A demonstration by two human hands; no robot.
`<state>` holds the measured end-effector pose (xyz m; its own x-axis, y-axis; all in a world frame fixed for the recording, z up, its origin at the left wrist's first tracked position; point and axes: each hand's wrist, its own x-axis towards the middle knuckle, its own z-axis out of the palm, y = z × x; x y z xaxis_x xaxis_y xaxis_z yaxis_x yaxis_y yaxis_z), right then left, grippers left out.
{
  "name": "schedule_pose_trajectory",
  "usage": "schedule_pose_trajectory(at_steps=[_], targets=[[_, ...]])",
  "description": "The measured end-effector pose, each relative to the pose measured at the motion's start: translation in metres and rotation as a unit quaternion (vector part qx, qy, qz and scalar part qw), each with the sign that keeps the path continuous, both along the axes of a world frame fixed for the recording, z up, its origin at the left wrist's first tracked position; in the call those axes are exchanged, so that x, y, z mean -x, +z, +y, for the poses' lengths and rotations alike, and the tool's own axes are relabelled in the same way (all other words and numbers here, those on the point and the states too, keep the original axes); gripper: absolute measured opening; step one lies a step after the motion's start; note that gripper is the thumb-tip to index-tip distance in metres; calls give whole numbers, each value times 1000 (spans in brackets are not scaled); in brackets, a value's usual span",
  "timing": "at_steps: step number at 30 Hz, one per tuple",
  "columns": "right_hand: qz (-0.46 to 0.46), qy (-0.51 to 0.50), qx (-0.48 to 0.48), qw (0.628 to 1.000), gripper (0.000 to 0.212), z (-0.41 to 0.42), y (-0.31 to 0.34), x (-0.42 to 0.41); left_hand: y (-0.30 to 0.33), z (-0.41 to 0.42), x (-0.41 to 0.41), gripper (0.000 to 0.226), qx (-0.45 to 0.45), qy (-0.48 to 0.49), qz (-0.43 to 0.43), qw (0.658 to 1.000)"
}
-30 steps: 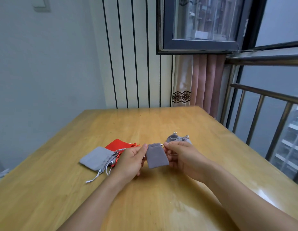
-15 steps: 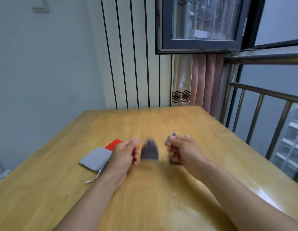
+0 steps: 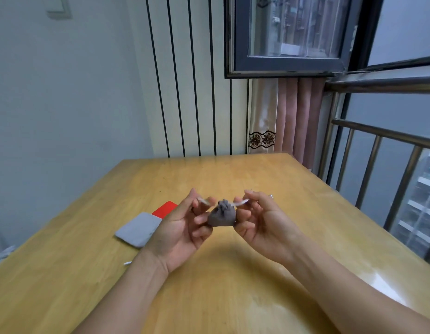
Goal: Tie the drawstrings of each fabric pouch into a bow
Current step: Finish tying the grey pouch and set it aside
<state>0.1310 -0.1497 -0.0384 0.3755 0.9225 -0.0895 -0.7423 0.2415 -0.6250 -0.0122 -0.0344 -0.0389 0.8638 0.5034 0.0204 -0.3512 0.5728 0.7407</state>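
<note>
A: Status of grey pouch (image 3: 222, 216)?
B: Raised above desk (image 3: 276, 179), mouth cinched. Left hand (image 3: 179, 233) & right hand (image 3: 263, 225) each pinching one drawstring (image 3: 240, 202), pulled outward. Probably pre-tensioned for bow.
A: Others?
B: Flat grey pouch (image 3: 138, 229), red pouch (image 3: 164, 209) on desk, left side.

Setting: domestic room, prob. an apartment on an upper floor. Indicators: wooden table (image 3: 233, 273) set against a wall w/ vertical black stripes (image 3: 185, 92); pink curtain (image 3: 298, 116) w/ floral trim band beside a dark-framed window (image 3: 288, 61); metal railing (image 3: 377, 150) at right, w/ neighbouring building facades visible beyond the glass; wall switch plate (image 3: 58, 7) upper left.
</note>
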Motion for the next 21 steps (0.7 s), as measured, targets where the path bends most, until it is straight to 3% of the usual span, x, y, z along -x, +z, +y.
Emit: schedule_pose_trajectory(at_steps=[3, 7, 11, 13, 15, 18, 21], targets=[[-68, -11, 22, 997, 28, 0, -1, -10, -4, 4, -6, 26, -33, 61, 54, 996], [-232, -18, 83, 969, 33, 1, -10, -6, -12, 1, -10, 28, -126, 100, 106, 981], [-331, -19, 68, 941, 15, -2, -8, 0, -12, -6, -9, 27, -228, 86, 114, 963], [-351, -29, 65, 934, 5, -4, -7, 0, -13, -8, -9, 26, -248, 105, 120, 955], [-354, -43, 66, 932, 14, -2, -8, 1, -14, -6, -11, 28, -244, 131, 127, 952], [-334, -64, 72, 938, 30, 0, -9, 1, -16, -1, -13, 25, -170, 137, 118, 969], [-316, -60, 63, 945, 25, -2, -8, 3, -17, -1, -13, 20, -171, 120, 125, 970]])
